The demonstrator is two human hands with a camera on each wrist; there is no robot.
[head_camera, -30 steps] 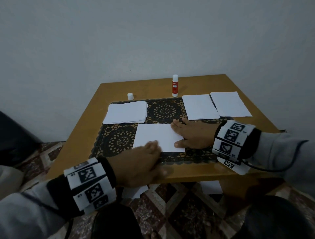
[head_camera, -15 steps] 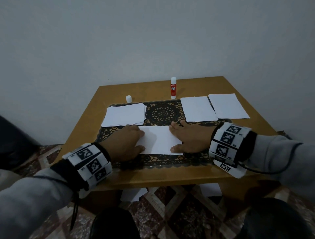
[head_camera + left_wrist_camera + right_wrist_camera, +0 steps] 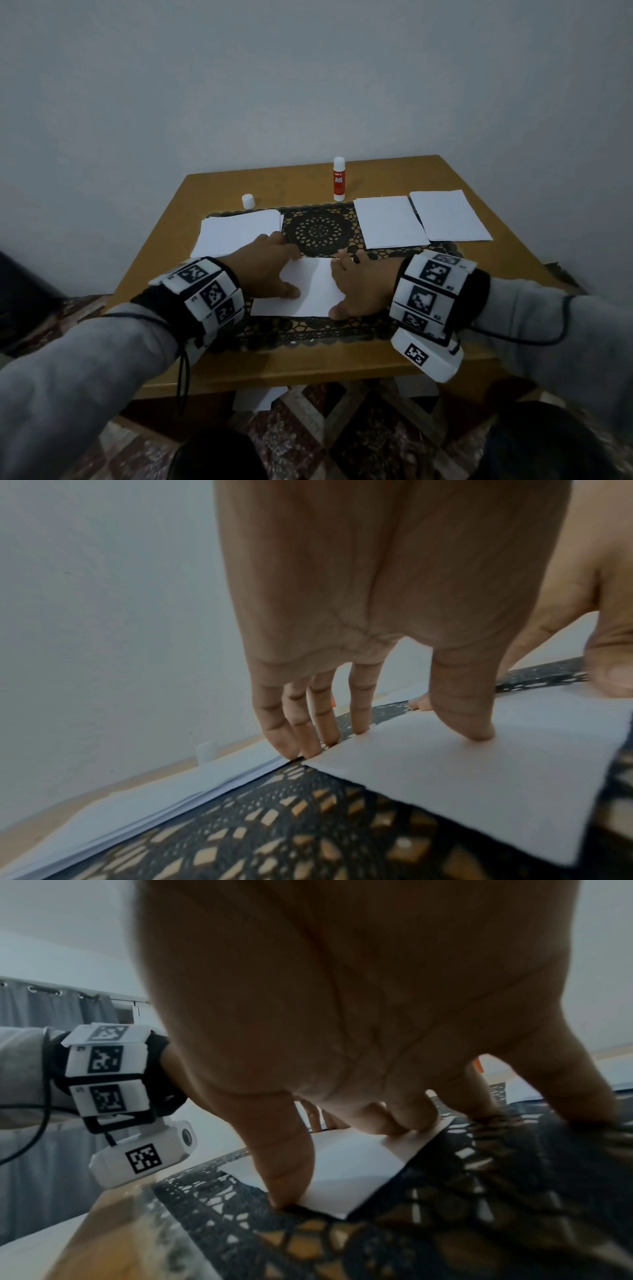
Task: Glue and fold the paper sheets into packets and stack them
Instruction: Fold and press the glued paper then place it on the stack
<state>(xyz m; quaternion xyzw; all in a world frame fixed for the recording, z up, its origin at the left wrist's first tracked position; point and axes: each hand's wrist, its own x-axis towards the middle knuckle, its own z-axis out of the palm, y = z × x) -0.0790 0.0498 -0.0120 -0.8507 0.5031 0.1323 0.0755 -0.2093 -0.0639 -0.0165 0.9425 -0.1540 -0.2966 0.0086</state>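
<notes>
A folded white paper (image 3: 313,289) lies on the black lace mat (image 3: 318,231) near the table's front edge. My left hand (image 3: 284,265) lies flat on its left part; in the left wrist view the straight fingers (image 3: 359,718) reach the paper's far edge and the thumb presses the sheet (image 3: 479,791). Flat on the right part is my right hand (image 3: 346,284), its thumb pinning the near corner of the paper (image 3: 349,1172). A stack of white sheets (image 3: 236,234) lies just beyond my left hand. The glue stick (image 3: 339,180) stands uncapped-looking at the back, its cap (image 3: 248,201) apart to the left.
Two more piles of white paper (image 3: 388,222) (image 3: 448,216) lie at the back right of the wooden table (image 3: 308,363). A wall stands close behind the table. Loose paper (image 3: 260,399) lies on the patterned floor under the front edge.
My left hand slid from the paper's near edge onto its left side and up toward the far edge. The right hand stayed pressed on the right side.
</notes>
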